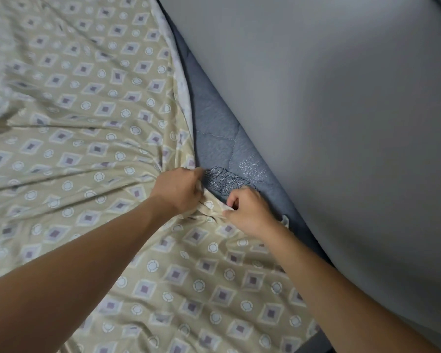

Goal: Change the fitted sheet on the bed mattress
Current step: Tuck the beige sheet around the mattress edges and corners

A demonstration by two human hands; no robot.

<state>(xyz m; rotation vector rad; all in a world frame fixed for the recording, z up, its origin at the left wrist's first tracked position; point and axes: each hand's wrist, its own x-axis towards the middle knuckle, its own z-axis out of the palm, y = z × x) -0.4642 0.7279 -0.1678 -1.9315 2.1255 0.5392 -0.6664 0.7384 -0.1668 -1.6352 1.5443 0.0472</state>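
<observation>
We are looking down on the fitted sheet (92, 138), beige with a diamond-and-ring print, lying over the mattress (222, 138), whose blue quilted side is showing along the sheet's edge. Both arms are reaching forward. The left hand (177, 189) is curling its fingers into a gathered bunch of the sheet's edge, with folds radiating away from the grip. The right hand (247, 212) is pinching the same edge just beside it, thumb against curled fingers; how much cloth it is holding appears small, though the fingertips are hiding it. The hem is lying between the two hands, against the mattress side. A plain grey wall (341, 110) is standing close along the mattress.
</observation>
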